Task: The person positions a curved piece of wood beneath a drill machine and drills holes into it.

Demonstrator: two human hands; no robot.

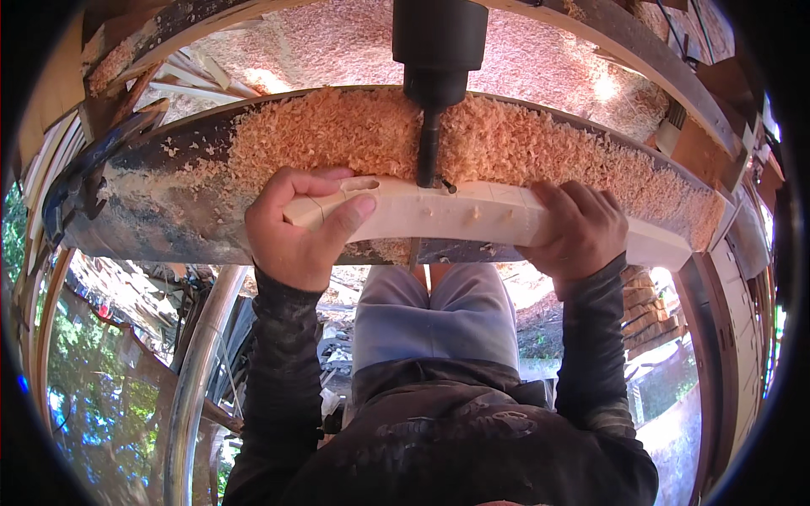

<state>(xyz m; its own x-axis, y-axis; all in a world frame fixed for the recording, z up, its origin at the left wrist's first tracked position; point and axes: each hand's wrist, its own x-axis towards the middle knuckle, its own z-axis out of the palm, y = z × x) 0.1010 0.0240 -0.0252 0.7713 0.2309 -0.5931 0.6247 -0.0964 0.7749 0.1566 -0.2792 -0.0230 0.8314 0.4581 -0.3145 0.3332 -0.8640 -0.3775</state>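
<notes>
A pale, curved piece of wood (456, 218) lies across the work table below a black drill spindle (429, 139). The bit's lower end meets the wood's far edge near the middle, beside a small dark peg. Around the wood's left end my left hand (304, 223) is closed, its thumb on top next to an oval slot (361, 183). My right hand (582, 228) grips the same piece right of the middle, fingers over the far edge. Small wood chips sit on its top face. Whether the bit has entered the wood cannot be made out.
Heaped wood shavings (329, 126) cover the dark metal table (169, 215) behind the workpiece. A wooden rail (641, 51) curves across the back, with more shavings beyond it. Stacked wood pieces (650, 320) are at the lower right, and a metal pole (198, 379) stands at the left.
</notes>
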